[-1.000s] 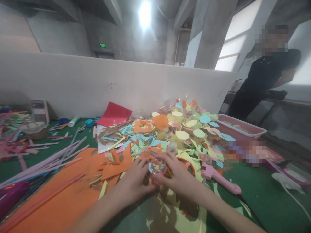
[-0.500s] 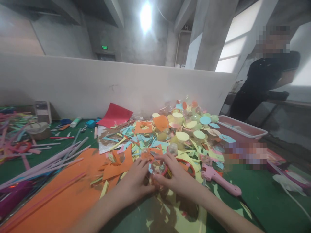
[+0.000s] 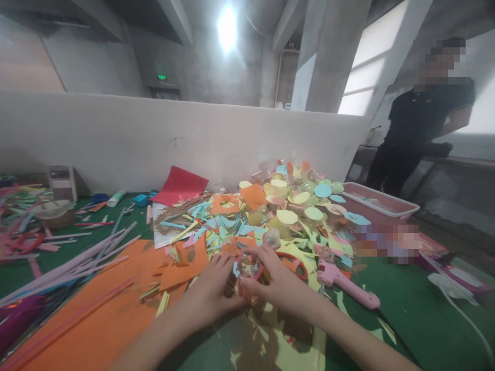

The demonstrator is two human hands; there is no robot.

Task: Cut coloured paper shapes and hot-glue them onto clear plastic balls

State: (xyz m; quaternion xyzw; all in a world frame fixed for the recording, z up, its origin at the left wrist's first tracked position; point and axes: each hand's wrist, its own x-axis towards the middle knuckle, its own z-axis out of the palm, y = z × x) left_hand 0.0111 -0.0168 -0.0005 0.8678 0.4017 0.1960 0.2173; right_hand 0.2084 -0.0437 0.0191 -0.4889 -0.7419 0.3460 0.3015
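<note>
A clear, rounded, pink-rimmed plastic piece (image 3: 247, 267) sits between a person's two bare hands, left of the pink plastic glue gun (image 3: 350, 286). The right hand (image 3: 274, 278), nearer the gun, curls thumb and fingers around it; the left hand (image 3: 216, 286), half-curled, flanks its far side, its grip unclear. Both forearms angle inward.

- You held a small, clear, rounded plastic piece (image 3: 248, 266) between your hands (image 3: 212, 289).
- Pinkish-red edging (image 3: 260, 269) curved along its right side.
- It was low over your counter (image 3: 406, 309), its underside hidden.
</note>
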